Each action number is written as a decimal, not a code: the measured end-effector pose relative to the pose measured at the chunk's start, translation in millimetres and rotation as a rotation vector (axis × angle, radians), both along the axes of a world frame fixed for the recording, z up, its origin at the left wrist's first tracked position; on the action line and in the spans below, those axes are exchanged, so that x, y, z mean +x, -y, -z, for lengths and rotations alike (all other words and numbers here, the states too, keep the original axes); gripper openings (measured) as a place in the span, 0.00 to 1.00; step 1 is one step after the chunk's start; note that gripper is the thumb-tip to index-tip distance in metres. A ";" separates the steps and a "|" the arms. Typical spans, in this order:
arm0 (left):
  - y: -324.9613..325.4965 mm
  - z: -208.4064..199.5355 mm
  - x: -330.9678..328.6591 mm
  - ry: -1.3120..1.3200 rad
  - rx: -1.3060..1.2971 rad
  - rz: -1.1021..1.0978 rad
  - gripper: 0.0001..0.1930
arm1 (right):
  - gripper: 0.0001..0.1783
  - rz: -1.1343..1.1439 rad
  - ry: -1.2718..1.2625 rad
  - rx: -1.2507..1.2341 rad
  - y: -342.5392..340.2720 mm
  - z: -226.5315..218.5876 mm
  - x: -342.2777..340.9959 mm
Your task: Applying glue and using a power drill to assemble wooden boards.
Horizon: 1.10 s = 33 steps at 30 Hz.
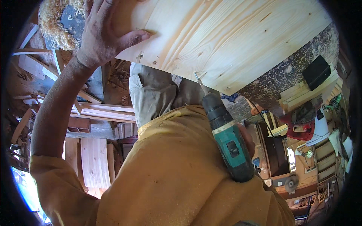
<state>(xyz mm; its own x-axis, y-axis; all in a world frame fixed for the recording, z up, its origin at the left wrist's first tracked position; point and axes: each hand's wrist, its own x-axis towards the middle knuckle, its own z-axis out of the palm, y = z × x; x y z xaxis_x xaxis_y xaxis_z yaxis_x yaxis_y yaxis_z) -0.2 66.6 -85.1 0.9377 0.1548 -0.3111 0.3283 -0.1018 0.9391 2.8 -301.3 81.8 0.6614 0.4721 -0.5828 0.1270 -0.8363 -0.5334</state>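
Note:
A pale wooden board [226, 41] with wavy grain and knots fills the top of the view. My left hand [100, 35] lies on its left part, thumb stretched out; the other fingers run toward the upper edge of the view. A teal and black cordless drill [230, 141] is in my right hand [247, 139], which is mostly hidden behind the drill's body. The drill points up at the board's near edge. At its tip, a screw [197, 76] stands tilted against the wood; whether it has bitten in, I cannot tell.
Wood shavings [56, 24] heap at the upper left. Loose wooden strips [103, 113] lie below my left arm. A speckled dark surface [279, 75] carries a black block [316, 72] at the right. Beyond is a red power tool [301, 126].

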 end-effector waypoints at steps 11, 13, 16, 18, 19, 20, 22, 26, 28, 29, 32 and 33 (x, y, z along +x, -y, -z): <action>-0.9 -2.2 -3.7 -0.006 0.054 -0.019 0.58 | 0.24 0.065 -0.206 0.012 2.5 -4.2 3.0; 0.2 -3.6 -4.6 -0.013 0.101 0.008 0.58 | 0.23 0.121 -0.299 -0.035 4.4 -7.3 4.6; -1.4 2.7 -6.1 0.012 0.151 0.054 0.57 | 0.21 0.157 -0.415 -0.120 16.0 -9.3 0.6; -7.2 12.3 -7.9 0.071 0.223 0.103 0.55 | 0.20 0.138 -0.436 -0.154 19.8 -3.3 -4.7; -8.7 16.8 -11.0 0.098 0.255 0.126 0.54 | 0.22 0.166 -0.379 -0.117 20.2 -0.3 -7.8; -10.1 20.9 -14.0 0.126 0.287 0.149 0.53 | 0.25 0.193 -0.322 -0.081 19.4 2.0 -9.9; -12.8 27.6 -18.0 0.182 0.354 0.193 0.51 | 0.25 0.073 -0.204 -0.050 3.4 2.7 -2.1; 6.5 1.4 -3.9 -0.048 0.075 -0.014 0.61 | 0.23 0.246 -0.352 -0.063 13.5 -0.5 -8.0; 0.3 10.9 -7.8 0.025 0.127 0.037 0.61 | 0.24 0.160 -0.232 0.034 13.8 2.9 -8.2; -3.9 15.3 -11.0 0.098 0.182 0.086 0.61 | 0.24 0.071 -0.113 0.135 14.0 4.8 -8.4; -12.9 23.0 -19.3 0.116 0.258 0.167 0.61 | 0.26 -0.002 -0.101 0.147 16.2 9.7 -8.7; -12.5 22.6 -17.7 0.115 0.260 0.168 0.61 | 0.26 -0.002 -0.102 0.149 16.4 11.6 -7.9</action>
<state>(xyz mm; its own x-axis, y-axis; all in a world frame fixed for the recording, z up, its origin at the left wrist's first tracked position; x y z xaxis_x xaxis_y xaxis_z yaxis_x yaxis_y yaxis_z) -17.9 79.1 -107.7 0.9836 0.0555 -0.1718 0.1798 -0.3868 0.9045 -5.1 -317.7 70.2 0.6018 0.5592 -0.5702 0.0675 -0.7470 -0.6614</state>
